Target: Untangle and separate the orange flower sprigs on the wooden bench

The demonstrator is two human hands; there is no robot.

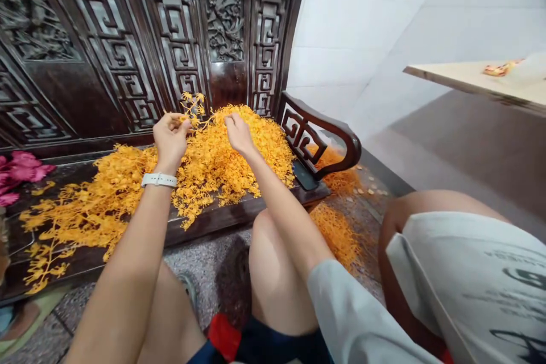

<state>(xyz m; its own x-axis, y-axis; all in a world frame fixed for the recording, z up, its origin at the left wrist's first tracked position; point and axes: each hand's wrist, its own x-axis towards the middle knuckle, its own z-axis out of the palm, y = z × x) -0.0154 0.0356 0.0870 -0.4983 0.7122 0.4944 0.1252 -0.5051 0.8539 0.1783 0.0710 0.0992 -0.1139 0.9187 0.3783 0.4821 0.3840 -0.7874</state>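
My left hand (171, 135), with a pale band on its wrist, pinches a yellow-orange plastic flower sprig (194, 107) above the bench. The sprig's thin stem reaches across toward my right hand (237, 131). That hand's fingers are pressed together at the stem's end, over the large pile of yellow-orange sprigs (260, 151); what lies between them is too small to make out. A looser, flatter heap of the same sprigs (91, 205) spreads over the left part of the dark wooden bench.
The carved bench back (226, 77) and curved armrest (352, 148) border the pile. A dark phone-like object (305, 175) lies by the armrest. Orange pieces (336, 233) cover the floor. Pink flowers (25, 173) lie far left. A person's knee and grey shirt (473, 256) are at right, below a tabletop (469, 77).
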